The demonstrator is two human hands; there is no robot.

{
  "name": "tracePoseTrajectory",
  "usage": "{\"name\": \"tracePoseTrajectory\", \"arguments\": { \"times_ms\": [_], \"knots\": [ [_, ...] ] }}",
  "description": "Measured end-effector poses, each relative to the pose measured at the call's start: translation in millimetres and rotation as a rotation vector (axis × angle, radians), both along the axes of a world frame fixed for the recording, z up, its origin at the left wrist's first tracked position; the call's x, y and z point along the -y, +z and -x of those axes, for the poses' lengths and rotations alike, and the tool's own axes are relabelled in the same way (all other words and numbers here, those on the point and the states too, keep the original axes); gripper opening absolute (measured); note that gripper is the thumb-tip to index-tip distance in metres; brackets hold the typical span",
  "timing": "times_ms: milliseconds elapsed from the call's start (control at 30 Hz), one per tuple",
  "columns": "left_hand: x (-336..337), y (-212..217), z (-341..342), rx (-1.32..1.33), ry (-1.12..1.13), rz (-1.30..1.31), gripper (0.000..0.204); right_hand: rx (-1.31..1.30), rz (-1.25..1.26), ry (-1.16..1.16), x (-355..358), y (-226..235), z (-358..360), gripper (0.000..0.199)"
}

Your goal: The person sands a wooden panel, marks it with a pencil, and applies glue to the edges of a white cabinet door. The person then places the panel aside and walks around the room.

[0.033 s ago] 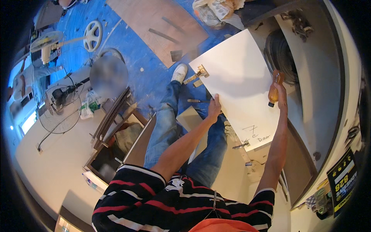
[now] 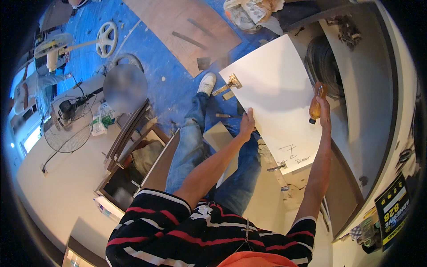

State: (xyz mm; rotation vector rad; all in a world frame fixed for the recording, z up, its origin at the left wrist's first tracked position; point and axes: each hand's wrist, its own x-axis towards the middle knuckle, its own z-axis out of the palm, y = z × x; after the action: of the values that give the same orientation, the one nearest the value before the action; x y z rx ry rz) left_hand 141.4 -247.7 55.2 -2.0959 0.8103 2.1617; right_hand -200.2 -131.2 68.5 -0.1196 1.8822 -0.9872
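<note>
**Q:** Against the open cabinet at upper right, what does each hand do?

**A:** Left hand [image 2: 247, 126] grips the left edge of the flat white rectangular cabinet door panel [image 2: 271, 93], its fingers [image 2: 250, 115] wrapped over that edge. Right hand [image 2: 323, 109] is at the panel's right edge, fingers closed around the amber translucent handle of a screwdriver [image 2: 316, 103], which stands roughly upright.

**Q:** Where does the panel lie?

**A:** It is held tilted in front of the person's blue-jeaned legs [image 2: 195, 142], between both hands, just beside the dark round opening [image 2: 321, 62] in the cabinet. A brass-coloured metal hinge [image 2: 233, 82] is fixed at its far left corner; handwriting marks its near end.

**Q:** And around it?

**A:** Below is a blue floor covering [image 2: 155, 58] with a brown plywood sheet [image 2: 187, 31]. A white sneaker [image 2: 207, 83] rests on the blue. A wire-caged floor fan [image 2: 66, 124] stands at far left, well apart.
</note>
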Motion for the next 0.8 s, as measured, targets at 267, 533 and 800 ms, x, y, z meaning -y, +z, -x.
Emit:
{"name": "tracePoseTrajectory", "arguments": {
  "times_ms": [267, 533, 800],
  "knots": [
    [-1, -71, -29, -0.089, -0.309, 0.043, 0.060, 0.077, 0.113, -0.378, 24, 18, -2, 0.050],
    [114, -127, -155, -0.347, -0.943, 0.686, 0.029, 0.462, 0.381, -0.710, 169, 79, -49, 0.044],
    [244, -105, -193, 0.055, -0.420, 0.412, 0.029, 0.069, 0.093, 0.029, 365, 71, -64, 0.046]
  ]
}}
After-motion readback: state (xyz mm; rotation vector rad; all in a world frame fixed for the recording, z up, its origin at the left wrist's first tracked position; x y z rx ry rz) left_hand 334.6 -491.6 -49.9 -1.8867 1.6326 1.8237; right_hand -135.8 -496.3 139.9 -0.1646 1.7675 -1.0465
